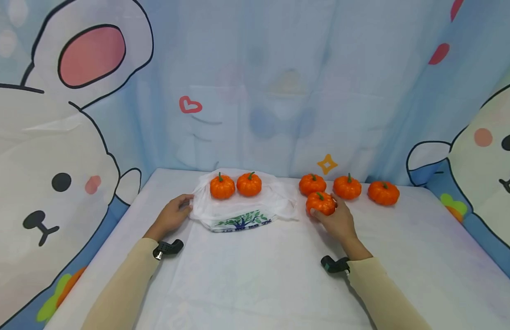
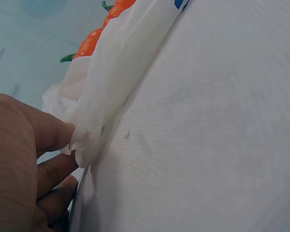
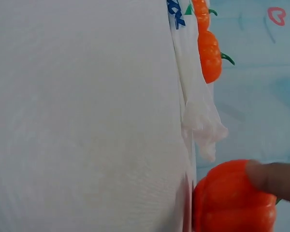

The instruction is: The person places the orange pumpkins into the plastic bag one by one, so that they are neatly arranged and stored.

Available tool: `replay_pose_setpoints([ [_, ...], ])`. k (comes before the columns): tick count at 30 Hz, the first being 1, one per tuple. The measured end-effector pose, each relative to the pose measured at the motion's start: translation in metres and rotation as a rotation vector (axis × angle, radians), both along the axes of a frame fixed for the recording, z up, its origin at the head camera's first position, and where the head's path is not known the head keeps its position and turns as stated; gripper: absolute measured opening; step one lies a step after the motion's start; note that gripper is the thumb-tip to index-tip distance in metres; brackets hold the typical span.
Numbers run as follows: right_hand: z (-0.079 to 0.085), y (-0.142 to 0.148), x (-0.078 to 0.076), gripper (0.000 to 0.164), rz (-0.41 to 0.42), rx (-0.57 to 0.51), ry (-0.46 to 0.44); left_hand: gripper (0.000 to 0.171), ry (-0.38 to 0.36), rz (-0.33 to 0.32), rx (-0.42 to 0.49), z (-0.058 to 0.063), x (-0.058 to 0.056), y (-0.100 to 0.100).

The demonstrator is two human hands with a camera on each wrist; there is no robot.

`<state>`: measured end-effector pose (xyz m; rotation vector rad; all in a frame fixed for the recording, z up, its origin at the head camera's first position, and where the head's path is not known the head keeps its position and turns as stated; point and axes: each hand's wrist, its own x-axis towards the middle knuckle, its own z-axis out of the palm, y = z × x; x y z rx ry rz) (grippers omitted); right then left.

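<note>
A white plastic bag (image 1: 205,213) with a printed green and blue tree lies on the table. Two small orange pumpkins, a left one (image 1: 222,187) and a right one (image 1: 249,184), sit on it. My left hand (image 1: 172,217) pinches the bag's left edge between thumb and fingers, as the left wrist view shows up close. To the right of the bag, my right hand (image 1: 339,222) grips another orange pumpkin (image 1: 320,204), thumb on its near side. In the right wrist view this held pumpkin (image 3: 234,198) looks large, with my thumb across it.
Behind and right of the held pumpkin stand three more: a left pumpkin (image 1: 312,184), a middle pumpkin (image 1: 347,187) and a right pumpkin (image 1: 383,193). A white cloth covers the table (image 1: 246,279). Along its back edge hangs a printed blue curtain (image 1: 345,114).
</note>
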<state>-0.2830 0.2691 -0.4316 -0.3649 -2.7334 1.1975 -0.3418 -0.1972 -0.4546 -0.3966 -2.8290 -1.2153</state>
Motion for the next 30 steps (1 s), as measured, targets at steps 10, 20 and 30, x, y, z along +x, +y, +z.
replay_pose_setpoints([
  [10,0.013,-0.048,-0.027,0.091,0.198,-0.029,0.070,0.043,0.000,0.014,0.011,-0.006,-0.001,-0.003],
  [20,0.026,-0.085,-0.085,0.085,0.260,0.130,-0.035,0.043,-0.007,0.020,0.027,-0.005,0.000,0.000],
  [30,0.024,-0.095,-0.100,0.085,0.261,0.139,-0.120,0.042,0.016,0.018,0.027,-0.005,-0.003,0.000],
])
